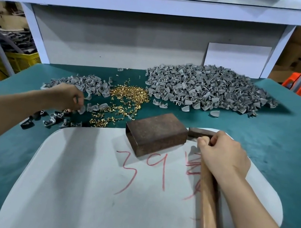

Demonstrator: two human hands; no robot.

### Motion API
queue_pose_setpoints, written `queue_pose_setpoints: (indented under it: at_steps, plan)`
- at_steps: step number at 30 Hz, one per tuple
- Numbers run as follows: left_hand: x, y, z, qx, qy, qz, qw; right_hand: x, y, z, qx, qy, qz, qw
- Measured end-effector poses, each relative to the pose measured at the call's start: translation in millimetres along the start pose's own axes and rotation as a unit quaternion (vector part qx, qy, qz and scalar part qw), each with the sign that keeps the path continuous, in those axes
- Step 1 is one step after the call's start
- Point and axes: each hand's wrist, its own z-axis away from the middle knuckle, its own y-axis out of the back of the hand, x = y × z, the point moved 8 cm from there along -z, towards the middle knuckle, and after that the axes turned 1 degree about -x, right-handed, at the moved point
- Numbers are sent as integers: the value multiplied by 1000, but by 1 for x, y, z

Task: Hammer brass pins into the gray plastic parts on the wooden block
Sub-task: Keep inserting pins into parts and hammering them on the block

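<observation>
Head view: left hand out over loose pieces beside brass pins, fingers curled, seemingly pinching one gray part. Right hand wrapped round hammer high on handle, head lying just beside wooden block. Block top bare: no part seated, no pin placed. Counts: one block, one hammer, two gray piles, large heap and small heap; pieces and pins too many to count. Likely much work left.

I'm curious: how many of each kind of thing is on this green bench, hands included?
Hammer: 1
Brown block: 1
White mat: 1
Heaps of gray plastic parts: 2, large heap, small heap
Heap of brass pins: 1
Hands: 2, left hand, right hand
Total: 8
</observation>
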Motion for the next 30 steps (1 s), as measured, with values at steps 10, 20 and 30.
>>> queue_pose_setpoints:
  at_steps: [10, 20, 30]
  plan:
    - [176, 47, 63, 108, -176, 224, 953, -36, 19, 17, 71, 174, -181, 965]
    - [224, 27, 68, 189, -210, 227, 932, -52, 19, 25, 64, 269, -259, 925]
    - [257, 13, 110, 193, -236, 367, 879, -67, 39, 45, 146, 369, -267, 878]
